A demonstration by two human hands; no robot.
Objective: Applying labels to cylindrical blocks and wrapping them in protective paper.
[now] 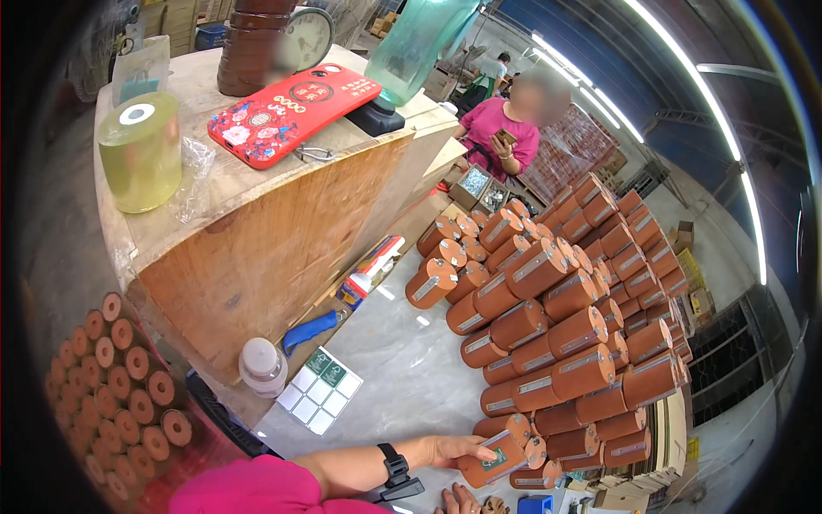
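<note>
My left arm, in a pink sleeve with a black wrist strap, reaches across the grey tabletop [402,377]. My left hand [461,451] is closed on a terracotta-brown cylinder [476,473] at the near end of a big pile, its fingertips at a small green label [494,459]. Low at the picture's edge, only the fingers of my right hand [461,500] show. They are slightly apart, with nothing visible in them; the palm is cut off. To the left of my left hand lies a sheet of labels [318,401], a few green, the others white.
Stacked brown cylinders [565,334] fill the right side. Beside a wooden box [257,265] are a lidded jar [263,367] and blue-handled knife [312,331]. On it sit a tape roll [141,154] and red-cased phone [295,116]. A co-worker [497,128] stands beyond.
</note>
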